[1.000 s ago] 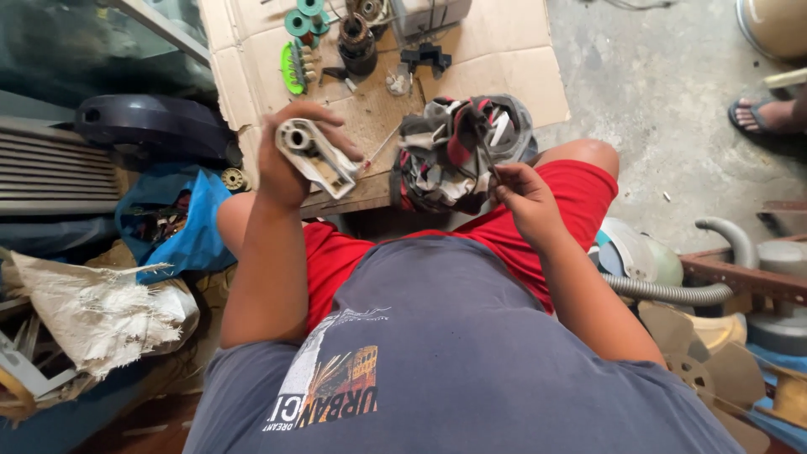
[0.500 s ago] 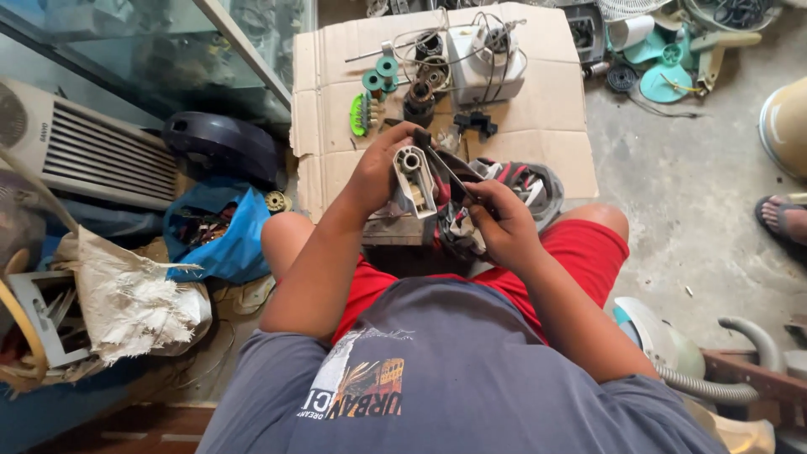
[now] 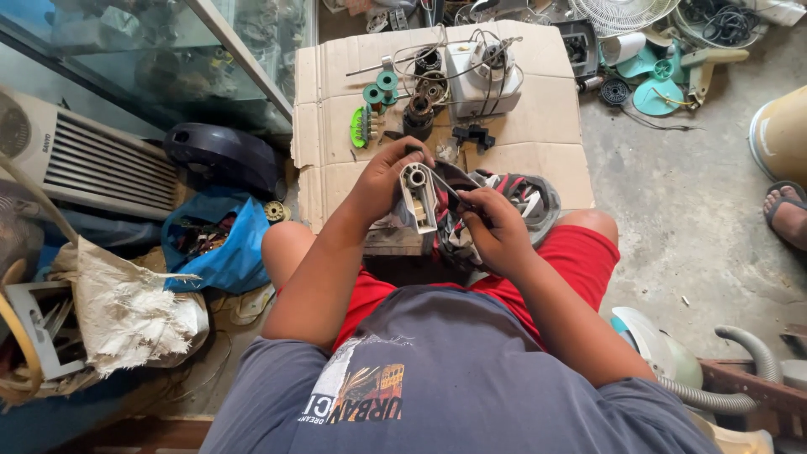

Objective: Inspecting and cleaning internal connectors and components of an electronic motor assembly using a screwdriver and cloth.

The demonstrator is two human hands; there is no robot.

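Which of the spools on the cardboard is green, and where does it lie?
The small green spool beside the metal rod; the spools right of it are dark or copper-wound.

A flattened brown cardboard sheet covers the floor, bearing green wire spools, a green plastic piece and a white boxy motor housing. Left lie a black domed cover, a crumpled blue plastic bag and a white slatted grille

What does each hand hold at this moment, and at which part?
The left hand grips the pale metal bracket along its left edge. The right hand pinches dark wires beside it; the exact grip point is hidden.
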